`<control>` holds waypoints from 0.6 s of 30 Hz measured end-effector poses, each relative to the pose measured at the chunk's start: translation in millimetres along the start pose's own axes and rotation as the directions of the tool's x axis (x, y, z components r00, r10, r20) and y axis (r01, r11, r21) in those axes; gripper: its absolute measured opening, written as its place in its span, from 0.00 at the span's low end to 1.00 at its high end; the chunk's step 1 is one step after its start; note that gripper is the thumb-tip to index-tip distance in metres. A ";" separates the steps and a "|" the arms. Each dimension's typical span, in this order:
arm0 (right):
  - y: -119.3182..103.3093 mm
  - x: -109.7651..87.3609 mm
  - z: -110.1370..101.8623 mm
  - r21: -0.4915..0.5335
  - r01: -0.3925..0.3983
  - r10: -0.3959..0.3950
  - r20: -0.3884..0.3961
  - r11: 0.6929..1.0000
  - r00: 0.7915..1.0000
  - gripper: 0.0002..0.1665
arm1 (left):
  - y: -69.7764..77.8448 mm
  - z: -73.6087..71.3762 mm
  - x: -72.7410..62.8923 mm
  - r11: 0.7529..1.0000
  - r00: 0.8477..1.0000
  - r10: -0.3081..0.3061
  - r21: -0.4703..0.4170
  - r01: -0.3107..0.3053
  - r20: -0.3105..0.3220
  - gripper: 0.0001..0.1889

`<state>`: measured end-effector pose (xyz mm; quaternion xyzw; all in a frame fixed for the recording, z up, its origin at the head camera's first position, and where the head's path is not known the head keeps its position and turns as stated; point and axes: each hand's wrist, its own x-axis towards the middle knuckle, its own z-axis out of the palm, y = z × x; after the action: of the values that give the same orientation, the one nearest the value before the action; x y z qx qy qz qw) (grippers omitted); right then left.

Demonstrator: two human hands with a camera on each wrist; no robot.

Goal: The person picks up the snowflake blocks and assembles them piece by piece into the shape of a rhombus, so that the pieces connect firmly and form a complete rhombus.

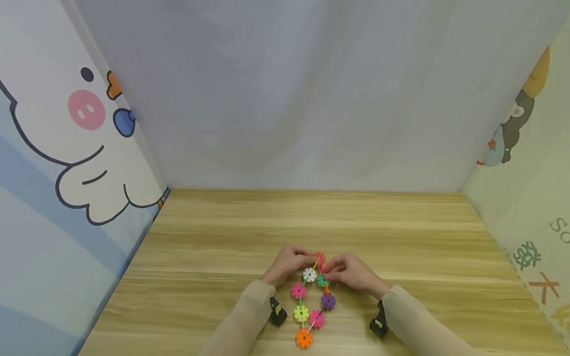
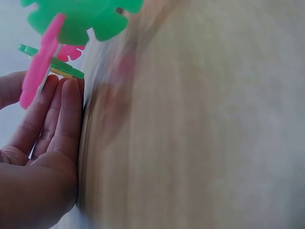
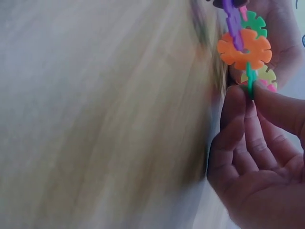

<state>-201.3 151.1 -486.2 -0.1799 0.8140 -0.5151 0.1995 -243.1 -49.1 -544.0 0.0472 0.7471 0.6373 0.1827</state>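
A closed loop of notched plastic discs in several colours lies on the table, with an orange disc (image 1: 304, 338) at its near end and a red disc (image 1: 319, 258) at its far end. Beside the red disc, my left hand (image 1: 290, 263) pinches the loop at a yellow disc (image 1: 315, 265) seen edge-on; in the left wrist view a pink disc (image 2: 40, 64) partly covers the grip. On the loop's right side, my right hand (image 1: 352, 273) holds a green disc (image 1: 323, 281) between thumb and forefinger. In the right wrist view that green disc (image 3: 250, 82) joins an orange disc (image 3: 245, 49).
The wood-grain table (image 1: 213, 222) runs back to a grey curtain (image 1: 276, 99). Printed cartoon panels stand at the left (image 1: 89, 163) and right (image 1: 525, 198). A black wrist camera (image 1: 278, 312) sits by the left sleeve, another black camera (image 1: 379, 321) by the right.
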 end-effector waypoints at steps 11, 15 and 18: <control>33.2 11.1 2.8 0.036 -0.013 0.014 -0.030 0.999 0.999 0.07 | 1.5 -1.3 -0.5 0.999 0.999 0.000 -0.048 0.002 0.040 0.06; 33.4 10.5 4.9 0.036 -0.007 0.010 -0.068 0.999 0.998 0.07 | 3.0 -2.1 -1.2 0.999 0.998 0.006 -0.051 -0.002 0.061 0.07; 32.4 10.0 6.5 0.057 -0.011 0.016 -0.087 0.998 0.996 0.07 | 4.2 -2.9 -1.9 0.999 0.997 0.009 -0.040 -0.006 0.076 0.08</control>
<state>-209.3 154.2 -519.6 -0.1460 0.8082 -0.5440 0.1719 -243.0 -51.6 -539.1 0.0708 0.7265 0.6506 0.2097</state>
